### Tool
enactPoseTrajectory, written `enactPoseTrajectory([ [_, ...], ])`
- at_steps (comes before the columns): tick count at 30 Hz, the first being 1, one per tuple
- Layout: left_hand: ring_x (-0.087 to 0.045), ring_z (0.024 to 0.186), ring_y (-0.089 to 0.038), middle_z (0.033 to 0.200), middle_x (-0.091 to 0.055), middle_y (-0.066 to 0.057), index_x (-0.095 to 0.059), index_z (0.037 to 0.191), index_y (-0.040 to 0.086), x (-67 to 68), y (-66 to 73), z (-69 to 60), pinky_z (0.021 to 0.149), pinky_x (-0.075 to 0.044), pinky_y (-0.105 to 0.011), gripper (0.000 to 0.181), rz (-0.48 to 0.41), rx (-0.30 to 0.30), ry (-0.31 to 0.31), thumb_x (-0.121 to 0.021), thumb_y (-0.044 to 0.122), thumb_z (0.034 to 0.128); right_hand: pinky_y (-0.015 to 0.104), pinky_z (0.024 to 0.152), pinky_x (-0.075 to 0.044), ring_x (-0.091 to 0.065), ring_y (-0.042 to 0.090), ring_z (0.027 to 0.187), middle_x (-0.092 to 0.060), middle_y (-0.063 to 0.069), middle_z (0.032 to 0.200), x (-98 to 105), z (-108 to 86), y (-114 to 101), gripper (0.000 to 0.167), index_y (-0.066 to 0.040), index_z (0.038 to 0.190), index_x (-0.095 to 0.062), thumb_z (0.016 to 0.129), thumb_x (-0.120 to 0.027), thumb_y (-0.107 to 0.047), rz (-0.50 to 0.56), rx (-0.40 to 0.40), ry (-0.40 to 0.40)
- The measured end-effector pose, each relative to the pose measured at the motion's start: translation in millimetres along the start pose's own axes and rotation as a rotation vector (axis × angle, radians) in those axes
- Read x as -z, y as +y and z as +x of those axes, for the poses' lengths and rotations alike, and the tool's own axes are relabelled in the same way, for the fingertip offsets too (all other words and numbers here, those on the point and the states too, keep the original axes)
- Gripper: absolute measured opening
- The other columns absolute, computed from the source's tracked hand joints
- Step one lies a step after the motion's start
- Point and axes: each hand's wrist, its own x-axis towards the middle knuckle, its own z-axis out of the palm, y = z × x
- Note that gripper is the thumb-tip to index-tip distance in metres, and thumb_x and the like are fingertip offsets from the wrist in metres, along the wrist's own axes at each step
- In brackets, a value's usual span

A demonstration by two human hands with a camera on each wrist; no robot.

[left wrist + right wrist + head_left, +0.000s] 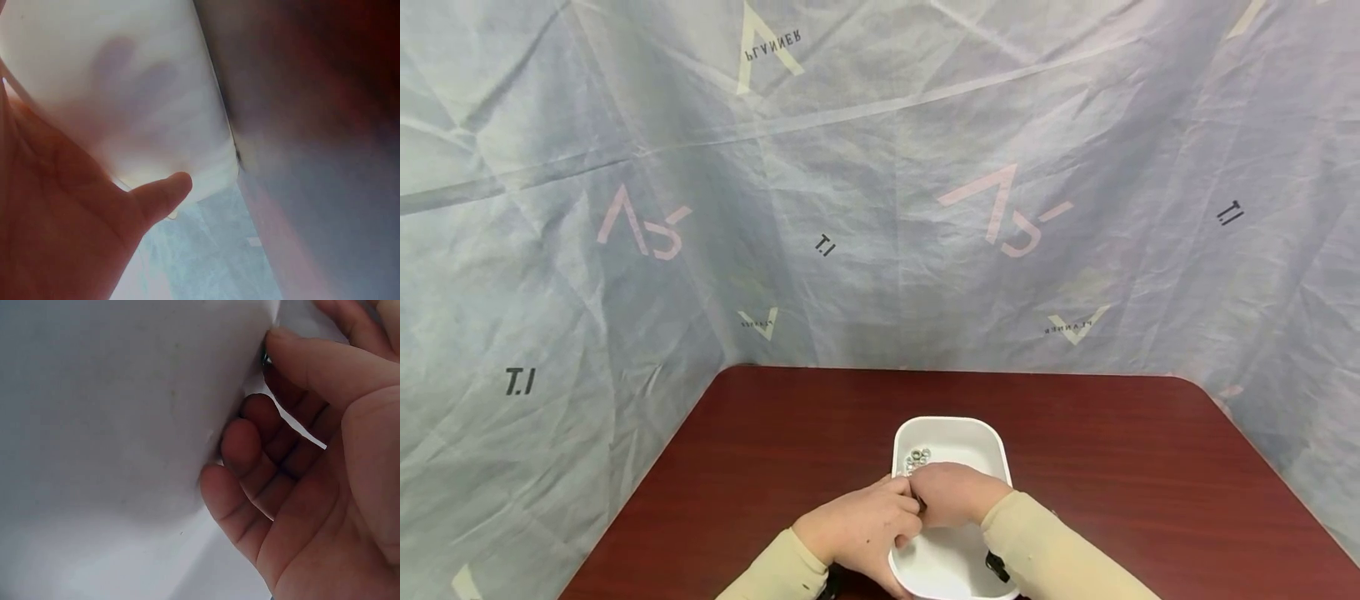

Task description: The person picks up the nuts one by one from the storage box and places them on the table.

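Here, both hands meet at the left side of a white tub [955, 435] on the bench [790, 433].
The left hand [865, 525] holds the tub's wall, thumb outside; the right hand [955, 493] reaches inside, fingers curled narrow by the wall, though whether they pinch anything I cannot tell. Small shiny rings [917, 457] lie inside, just beyond the right hand.

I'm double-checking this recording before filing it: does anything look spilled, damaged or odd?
Nothing looks spilled or damaged; the visible small shiny pieces lie inside the white container, though the right hand hides part of it. One oddity: the PLANNER lettering on the backdrop cloth looks flipped.
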Motion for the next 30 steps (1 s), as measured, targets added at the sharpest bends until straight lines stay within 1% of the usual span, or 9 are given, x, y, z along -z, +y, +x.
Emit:
enactPoseTrajectory([
  [3,-0.036,0.085,-0.004,0.073,-0.026,0.019,-0.035,0.066,0.027,-0.1,0.7,-1.1,0.088,-0.034,-0.019,0.065,0.002,0.001,0.016,-0.078,0.076,0.0628,0.026,0.058,-0.044,-0.047,0.005,0.059,-0.051,-0.016,0.066,-0.1,-0.8,-0.2,0.026,-0.030,0.068,-0.056,0.078,-0.080,-0.033,-0.006,0.002,0.006],
  [5,-0.036,0.084,-0.004,0.073,-0.025,0.019,-0.034,0.066,0.026,-0.1,1.0,-1.7,0.086,-0.034,-0.019,0.065,0.006,-0.003,0.031,-0.078,0.075,0.0629,0.027,0.058,-0.043,-0.047,0.005,0.059,-0.052,-0.016,0.066,0.5,-1.5,-0.3,0.025,-0.031,0.069,-0.056,0.079,-0.079,-0.032,-0.015,-0.002,0.010],
  [9,-0.037,0.084,-0.004,0.072,-0.025,0.019,-0.034,0.066,0.026,0.3,1.1,-1.6,0.085,-0.034,-0.019,0.065,0.010,-0.013,0.048,-0.077,0.075,0.0641,0.027,0.056,-0.040,-0.044,0.006,0.058,-0.048,-0.014,0.064,2.9,-4.7,0.9,0.026,-0.028,0.068,-0.053,0.076,-0.076,-0.019,-0.052,-0.018,0.019],
  [13,-0.040,0.088,-0.005,0.073,-0.027,0.019,-0.033,0.066,0.027,0.4,0.6,-1.0,0.087,-0.035,-0.020,0.065,0.024,-0.023,0.050,-0.075,0.076,0.0652,0.027,0.055,-0.037,-0.041,0.006,0.057,-0.045,-0.013,0.062,6.5,-8.3,3.4,0.025,-0.024,0.068,-0.050,0.071,-0.070,-0.009,-0.080,-0.021,0.042],
  [17,-0.039,0.087,-0.005,0.073,-0.025,0.020,-0.033,0.065,0.027,0.7,0.6,-0.3,0.086,-0.034,-0.019,0.065,0.040,-0.026,0.051,-0.075,0.077,0.0653,0.026,0.053,-0.037,-0.041,0.006,0.055,-0.045,-0.014,0.061,10.2,-10.4,5.5,0.026,-0.024,0.068,-0.050,0.073,-0.069,-0.008,-0.088,-0.020,0.092],
  [20,-0.036,0.083,-0.005,0.072,-0.023,0.019,-0.033,0.064,0.027,1.6,0.9,0.0,0.082,-0.032,-0.018,0.065,0.046,-0.026,0.052,-0.075,0.077,0.0653,0.027,0.052,-0.037,-0.042,0.006,0.055,-0.044,-0.015,0.061,14.5,-11.4,6.8,0.025,-0.023,0.067,-0.051,0.074,-0.069,-0.007,-0.088,-0.021,0.158],
  [24,-0.035,0.081,-0.005,0.071,-0.023,0.019,-0.032,0.063,0.026,2.7,0.7,0.5,0.080,-0.032,-0.018,0.066,0.052,-0.030,0.055,-0.075,0.077,0.0647,0.028,0.051,-0.037,-0.041,0.007,0.055,-0.043,-0.014,0.060,22.8,-12.6,9.2,0.024,-0.023,0.067,-0.050,0.072,-0.066,-0.006,-0.106,-0.044,0.245],
  [27,-0.033,0.080,-0.005,0.071,-0.022,0.019,-0.033,0.063,0.027,3.0,0.8,0.5,0.079,-0.031,-0.017,0.066,0.056,-0.030,0.046,-0.075,0.077,0.0640,0.028,0.052,-0.038,-0.042,0.007,0.056,-0.044,-0.014,0.062,31.4,-15.7,10.8,0.023,-0.024,0.070,-0.051,0.071,-0.065,-0.006,-0.123,-0.070,0.276],
  [30,-0.032,0.080,-0.004,0.071,-0.021,0.019,-0.035,0.063,0.027,2.6,1.2,0.1,0.078,-0.029,-0.016,0.065,0.054,-0.023,0.035,-0.075,0.078,0.0633,0.029,0.054,-0.039,-0.043,0.007,0.056,-0.046,-0.014,0.063,42.8,-21.0,11.3,0.021,-0.023,0.073,-0.053,0.074,-0.064,-0.005,-0.112,-0.096,0.283],
])
